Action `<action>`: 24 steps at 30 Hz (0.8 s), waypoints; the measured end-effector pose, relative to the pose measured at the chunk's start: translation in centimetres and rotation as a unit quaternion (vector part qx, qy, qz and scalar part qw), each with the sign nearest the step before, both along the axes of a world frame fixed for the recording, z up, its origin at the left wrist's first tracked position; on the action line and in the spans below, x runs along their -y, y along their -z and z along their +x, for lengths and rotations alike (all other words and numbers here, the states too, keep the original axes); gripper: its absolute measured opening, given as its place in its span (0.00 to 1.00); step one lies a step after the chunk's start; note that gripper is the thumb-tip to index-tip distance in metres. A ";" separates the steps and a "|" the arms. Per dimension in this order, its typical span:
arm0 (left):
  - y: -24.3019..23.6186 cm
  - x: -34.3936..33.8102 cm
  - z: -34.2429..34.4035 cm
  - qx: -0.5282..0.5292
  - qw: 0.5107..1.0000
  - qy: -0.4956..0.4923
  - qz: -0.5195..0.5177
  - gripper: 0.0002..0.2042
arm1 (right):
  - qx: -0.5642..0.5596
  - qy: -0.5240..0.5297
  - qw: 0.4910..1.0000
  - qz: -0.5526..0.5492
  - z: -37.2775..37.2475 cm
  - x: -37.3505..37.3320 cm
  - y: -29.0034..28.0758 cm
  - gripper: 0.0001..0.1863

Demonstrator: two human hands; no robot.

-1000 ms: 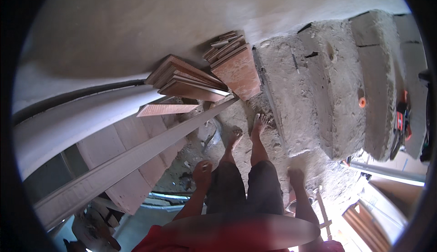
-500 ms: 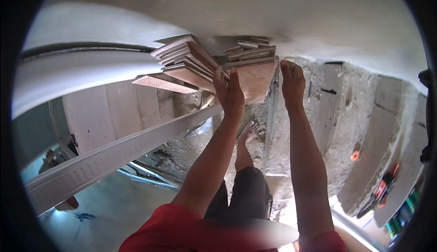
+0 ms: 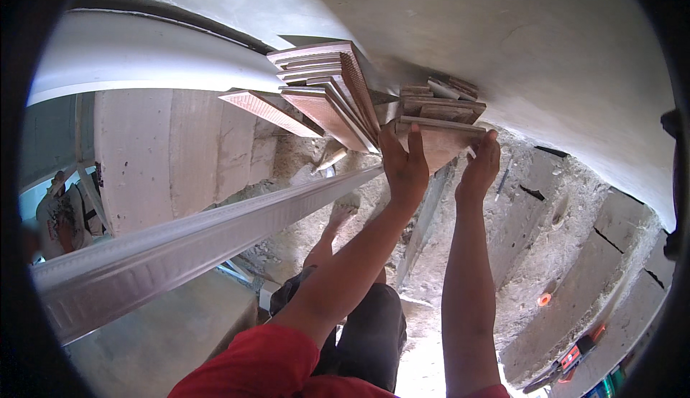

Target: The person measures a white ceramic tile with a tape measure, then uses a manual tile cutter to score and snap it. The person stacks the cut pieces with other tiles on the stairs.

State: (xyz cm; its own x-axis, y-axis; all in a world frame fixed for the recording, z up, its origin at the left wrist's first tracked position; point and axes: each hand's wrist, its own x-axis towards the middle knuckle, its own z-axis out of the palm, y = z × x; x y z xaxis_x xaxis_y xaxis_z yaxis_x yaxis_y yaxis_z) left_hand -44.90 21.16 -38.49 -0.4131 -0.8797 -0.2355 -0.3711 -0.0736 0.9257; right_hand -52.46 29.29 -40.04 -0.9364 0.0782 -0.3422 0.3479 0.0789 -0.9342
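Observation:
My left hand (image 3: 405, 164) is at the left side of a reddish-brown tile (image 3: 442, 141), its thumb raised against the tile's face. Against the tile's right corner lies my right hand (image 3: 480, 166), fingers curled over the edge. Behind this tile several cut tile pieces (image 3: 445, 110) lean toward the wall. Just left of my left hand, a thicker stack of tiles (image 3: 327, 107) stands tilted, ribbed undersides showing on some. One more tile (image 3: 273, 113) sticks out beneath that stack. The far sides of the gripped tile and some of my fingertips are hidden.
A long metal channel (image 3: 208, 236) crosses from the lower left to near my left hand. A white pipe (image 3: 158, 56) runs along the wall. Rough plank-like steps (image 3: 568, 268) lie to the right, with an orange-black tool (image 3: 571, 358) on them. Another person (image 3: 61, 218) is at the far left.
My right hand has come in from beside the tiles to touch the tile's right corner. The view has shifted, so the stacks now appear farther right. A person has come into view at left.

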 end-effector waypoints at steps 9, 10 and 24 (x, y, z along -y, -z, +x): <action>-3.6 -6.5 6.4 -0.060 0.990 0.005 0.127 0.30 | 0.083 0.052 0.994 -0.052 6.3 -5.9 -2.4 0.21; -3.9 -6.9 7.5 -0.052 0.987 -0.014 0.153 0.30 | 0.089 0.053 0.993 -0.061 7.2 -6.8 -2.8 0.19; -5.7 -5.9 18.4 -0.037 0.807 -0.168 0.565 0.18 | 0.455 -0.126 0.859 -0.200 12.8 -14.4 -3.2 0.36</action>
